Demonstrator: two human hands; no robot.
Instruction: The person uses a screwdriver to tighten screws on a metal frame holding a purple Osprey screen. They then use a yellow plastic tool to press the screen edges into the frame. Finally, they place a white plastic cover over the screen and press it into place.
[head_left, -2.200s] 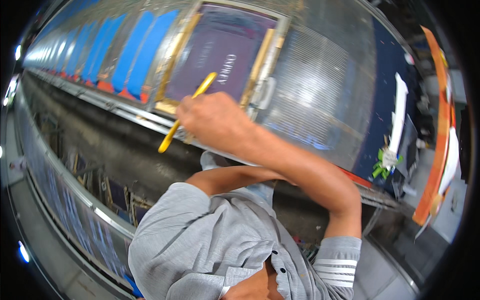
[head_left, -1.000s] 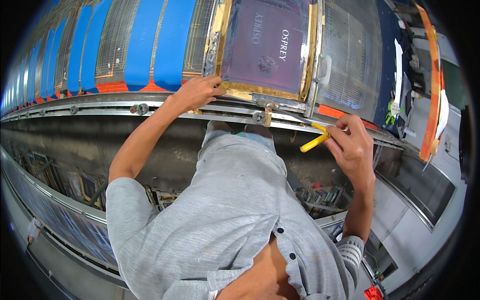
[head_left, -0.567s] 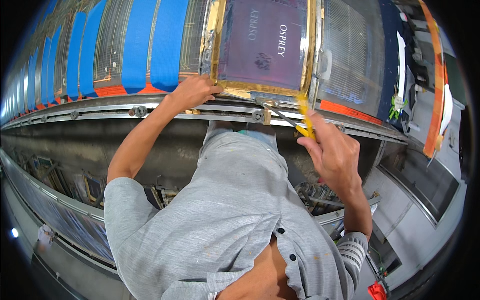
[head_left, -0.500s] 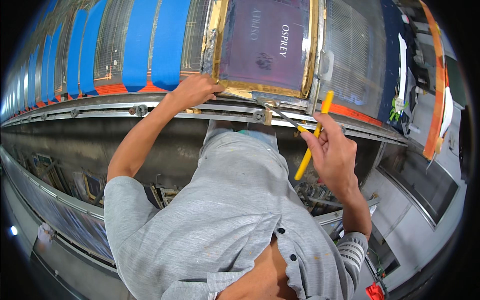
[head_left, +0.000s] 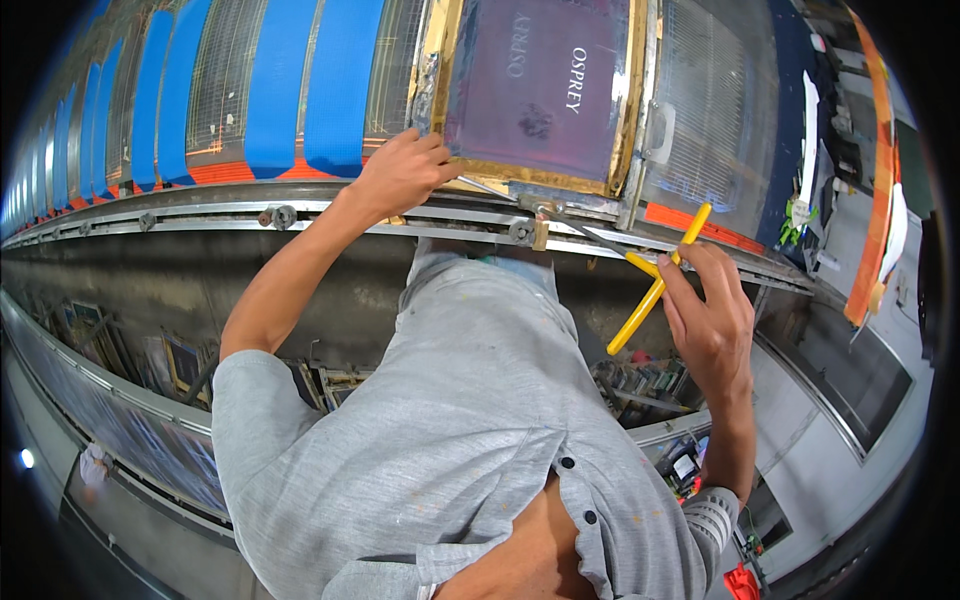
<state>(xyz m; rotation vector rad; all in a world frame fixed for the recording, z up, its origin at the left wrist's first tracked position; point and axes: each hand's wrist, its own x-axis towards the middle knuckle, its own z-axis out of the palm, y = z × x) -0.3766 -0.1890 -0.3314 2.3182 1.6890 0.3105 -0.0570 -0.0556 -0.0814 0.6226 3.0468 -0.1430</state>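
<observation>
The yellow-handled wrench [head_left: 650, 291] sits at the front edge of the bench [head_left: 692, 165], right of the person's middle. Its handle bar runs slantwise across that edge: the far end reaches over the orange strip [head_left: 664, 215] along the bench's rim, while the near end hangs out over the dark gap [head_left: 365, 290] between bench and person. There is open room below and to the left of that near end, with the grey shirt [head_left: 430, 380] apart from it. The metal rail [head_left: 200, 223] runs along the bench edge, passing just beneath the wrench's shaft

The bar's long axis goes from far right to near left. The thin shaft leaves it close to its middle and points away and to the left, its tip at the small metal fitting [head_left: 540, 206] by the front edge of the purple screen frame [head_left: 530, 174]

The right hand [head_left: 712, 310] is on the right of the handle, fingers loosely bent with the tips at the bar near the shaft; I cannot tell whether they grip it or only push. The left hand [head_left: 408, 172] is at the frame's near left corner, fingers curled, beside the end of a thin rod [head_left: 487, 188]; what they hold, if anything, I cannot tell
</observation>
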